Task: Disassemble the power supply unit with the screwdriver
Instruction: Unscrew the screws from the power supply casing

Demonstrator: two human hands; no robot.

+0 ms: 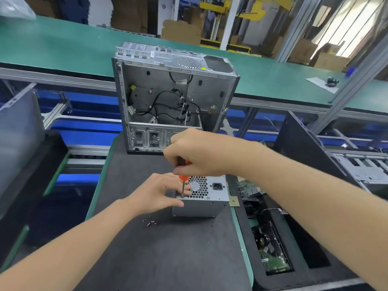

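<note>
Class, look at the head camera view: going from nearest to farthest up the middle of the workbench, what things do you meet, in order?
From near to far: loose screws → power supply → open computer case → green conveyor belt → cardboard boxes.

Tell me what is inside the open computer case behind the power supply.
Inside the computer case: loose black cables, a yellow clip and bare metal walls. The right hand covers its lower right corner, so that part cannot be seen.
</note>
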